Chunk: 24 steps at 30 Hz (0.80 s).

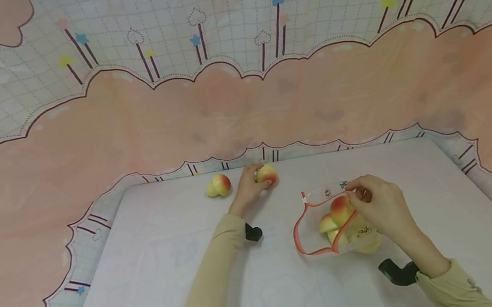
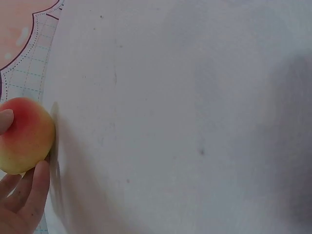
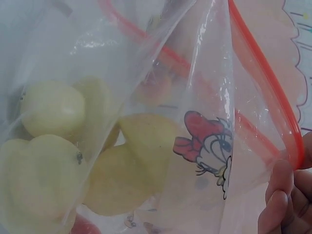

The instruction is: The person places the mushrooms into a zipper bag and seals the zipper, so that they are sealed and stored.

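Observation:
At the table's far edge, my left hand grips a red-and-yellow peach. The left wrist view shows the thumb on the peach's red side and the other fingers beneath it. To the right, my right hand pinches the rim of a clear plastic zip bag between thumb and fingers. The bag's mouth, edged in red, gapes toward the left. Inside lie several yellowish peaches, one with a red blush. A cartoon duck with a red bow is printed on the plastic.
Left of my left hand, more yellow and red peaches sit close together near the far edge of the white table. A patterned pink curtain hangs behind and along the sides. Black wrist mounts stick out below both hands.

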Tool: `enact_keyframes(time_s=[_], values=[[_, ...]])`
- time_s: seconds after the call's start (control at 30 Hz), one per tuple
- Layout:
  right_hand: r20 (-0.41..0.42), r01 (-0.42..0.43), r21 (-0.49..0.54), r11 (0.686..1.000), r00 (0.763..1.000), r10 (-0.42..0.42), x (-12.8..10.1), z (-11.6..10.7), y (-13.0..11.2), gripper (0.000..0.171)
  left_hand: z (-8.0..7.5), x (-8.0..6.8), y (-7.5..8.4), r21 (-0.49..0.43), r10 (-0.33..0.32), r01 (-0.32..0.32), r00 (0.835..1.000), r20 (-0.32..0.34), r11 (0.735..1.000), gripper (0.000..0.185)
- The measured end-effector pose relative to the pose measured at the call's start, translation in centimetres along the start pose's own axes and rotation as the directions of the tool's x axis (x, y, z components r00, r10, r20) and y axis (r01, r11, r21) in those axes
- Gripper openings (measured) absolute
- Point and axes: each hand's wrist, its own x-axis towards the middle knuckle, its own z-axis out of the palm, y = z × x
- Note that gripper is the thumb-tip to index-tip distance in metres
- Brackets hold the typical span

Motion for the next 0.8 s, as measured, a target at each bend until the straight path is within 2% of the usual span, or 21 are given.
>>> enact_keyframes(time_s=[0.33, 0.8], values=[[-0.012, 0.008, 0.006, 1.0, 1.0, -0.008, -0.1, -0.1, 0.0, 0.009, 0.2, -0.9, -0.1, -0.045, -0.008, 0.007, 1.0, -0.006, 0.999, 0.051], [-0.014, -0.008, -0.001, 1.0, 1.0, 0.008, -0.1, 0.0, -0.1, 0.008, 0.3, -3.3, 0.9, -0.143, 0.009, -0.012, 1.0, -0.019, 0.99, 0.052]])
